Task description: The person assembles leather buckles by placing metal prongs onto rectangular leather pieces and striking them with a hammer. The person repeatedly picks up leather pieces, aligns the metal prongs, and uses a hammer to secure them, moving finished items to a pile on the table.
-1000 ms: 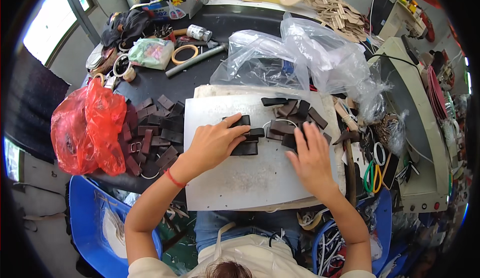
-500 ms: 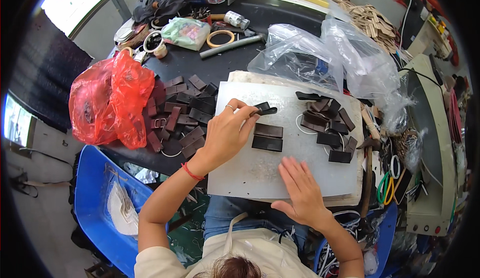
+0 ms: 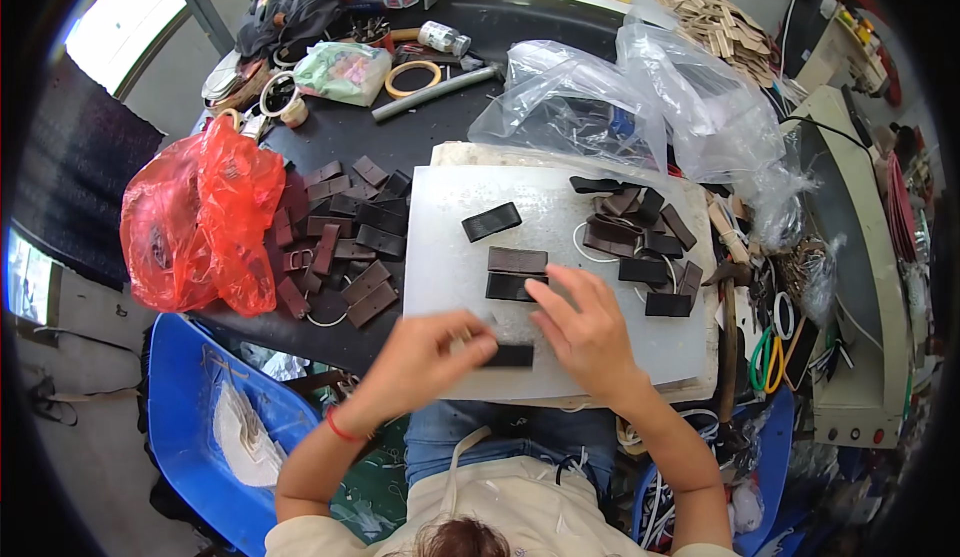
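My left hand (image 3: 432, 355) is over the near part of a pale cutting board (image 3: 450, 287), its fingers smeared by motion. Beside its fingertips lies a black leather strap loop (image 3: 514, 356); whether they grip it I cannot make out. Bent and spread, the fingers of my right hand (image 3: 590, 332) reach the right end of another black loop (image 3: 508, 286). A dark brown loop (image 3: 517, 260) lies directly behind that one. Farther back, a black loop (image 3: 492, 222) rests slightly tilted. Several more brown and black loops (image 3: 640, 227) are heaped on the board's right side.
Left of the board is a pile of dark loops (image 3: 350, 217) beside a red plastic bag (image 3: 205, 217). Clear plastic bags (image 3: 580, 97) and a metal rod (image 3: 435, 95) lie behind. A hammer (image 3: 728, 337) is at the right. A blue bin (image 3: 175, 397) stands lower left.
My left hand has come back from the far part of the board towards me. A black loop lies where it was. My right hand has moved up to the middle loops, its fingers now bent.
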A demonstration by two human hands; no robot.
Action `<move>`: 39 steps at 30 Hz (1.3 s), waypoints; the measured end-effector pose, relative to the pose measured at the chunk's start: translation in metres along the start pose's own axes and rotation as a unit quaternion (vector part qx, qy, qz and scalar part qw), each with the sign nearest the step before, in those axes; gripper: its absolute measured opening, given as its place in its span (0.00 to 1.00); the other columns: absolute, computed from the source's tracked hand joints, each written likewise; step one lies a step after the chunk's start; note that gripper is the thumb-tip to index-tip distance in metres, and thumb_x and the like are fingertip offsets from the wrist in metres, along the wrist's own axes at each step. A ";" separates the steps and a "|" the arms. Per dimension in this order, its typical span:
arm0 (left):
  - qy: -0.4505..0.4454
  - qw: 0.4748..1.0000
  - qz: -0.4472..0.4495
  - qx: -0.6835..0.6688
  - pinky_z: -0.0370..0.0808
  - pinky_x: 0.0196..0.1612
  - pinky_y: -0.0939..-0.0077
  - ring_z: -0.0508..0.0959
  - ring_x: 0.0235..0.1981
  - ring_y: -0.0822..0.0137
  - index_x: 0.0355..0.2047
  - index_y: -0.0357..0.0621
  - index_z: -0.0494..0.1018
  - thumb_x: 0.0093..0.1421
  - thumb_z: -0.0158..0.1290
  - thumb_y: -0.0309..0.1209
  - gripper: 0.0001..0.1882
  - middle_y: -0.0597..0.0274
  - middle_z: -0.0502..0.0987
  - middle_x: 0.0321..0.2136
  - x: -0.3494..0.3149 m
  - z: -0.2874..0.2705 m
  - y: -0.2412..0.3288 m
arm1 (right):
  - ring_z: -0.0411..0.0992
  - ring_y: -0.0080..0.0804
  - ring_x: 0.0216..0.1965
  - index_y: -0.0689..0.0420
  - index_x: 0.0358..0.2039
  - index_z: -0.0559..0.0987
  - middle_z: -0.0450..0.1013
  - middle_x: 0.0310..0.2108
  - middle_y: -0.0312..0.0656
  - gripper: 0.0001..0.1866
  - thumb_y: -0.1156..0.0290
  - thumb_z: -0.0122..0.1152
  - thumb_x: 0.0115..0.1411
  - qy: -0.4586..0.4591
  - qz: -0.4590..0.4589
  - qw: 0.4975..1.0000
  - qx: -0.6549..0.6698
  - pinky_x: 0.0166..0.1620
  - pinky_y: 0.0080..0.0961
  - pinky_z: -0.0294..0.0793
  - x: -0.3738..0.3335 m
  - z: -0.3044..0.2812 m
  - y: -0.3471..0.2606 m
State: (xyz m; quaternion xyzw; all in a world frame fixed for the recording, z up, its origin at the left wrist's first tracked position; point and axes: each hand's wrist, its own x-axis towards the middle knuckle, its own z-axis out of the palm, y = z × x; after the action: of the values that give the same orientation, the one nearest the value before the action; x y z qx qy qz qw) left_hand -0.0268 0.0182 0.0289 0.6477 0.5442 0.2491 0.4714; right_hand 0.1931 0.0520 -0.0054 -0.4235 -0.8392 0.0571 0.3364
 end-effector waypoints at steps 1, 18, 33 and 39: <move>0.044 0.997 0.045 0.052 0.70 0.25 0.74 0.75 0.22 0.71 0.36 0.42 0.78 0.58 0.58 0.31 0.08 0.61 0.75 0.26 -0.004 0.016 0.000 | 0.70 0.43 0.46 0.55 0.42 0.79 0.73 0.44 0.42 0.17 0.76 0.66 0.49 -0.007 -0.014 1.000 -0.006 0.47 0.38 0.70 -0.001 0.000 0.004; 0.034 0.974 0.163 0.154 0.68 0.26 0.75 0.71 0.21 0.68 0.34 0.42 0.79 0.53 0.63 0.30 0.09 0.60 0.76 0.28 0.060 0.002 0.001 | 0.67 0.40 0.52 0.55 0.44 0.78 0.73 0.45 0.40 0.18 0.75 0.65 0.51 -0.021 0.069 0.991 -0.114 0.54 0.38 0.63 -0.022 -0.068 0.077; 0.138 0.953 0.184 0.198 0.69 0.29 0.74 0.74 0.25 0.65 0.37 0.41 0.79 0.52 0.63 0.32 0.13 0.60 0.75 0.32 0.090 -0.015 -0.011 | 0.68 0.45 0.44 0.59 0.41 0.79 0.71 0.39 0.45 0.14 0.80 0.62 0.52 0.017 0.083 0.993 -0.086 0.48 0.37 0.68 0.000 -0.072 0.080; 0.121 0.963 0.162 0.178 0.71 0.30 0.71 0.75 0.26 0.63 0.35 0.40 0.79 0.53 0.61 0.29 0.10 0.59 0.77 0.32 0.080 -0.017 -0.008 | 0.69 0.46 0.46 0.60 0.47 0.76 0.72 0.39 0.47 0.20 0.80 0.64 0.50 -0.013 0.146 0.982 -0.117 0.50 0.35 0.67 0.000 -0.083 0.117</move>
State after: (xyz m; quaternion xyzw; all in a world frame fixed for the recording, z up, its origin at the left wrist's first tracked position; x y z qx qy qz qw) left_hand -0.0219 0.0989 0.0136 0.7659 0.5203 0.2979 0.2324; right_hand 0.3227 0.1102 0.0135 -0.5769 -0.7737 0.0123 0.2615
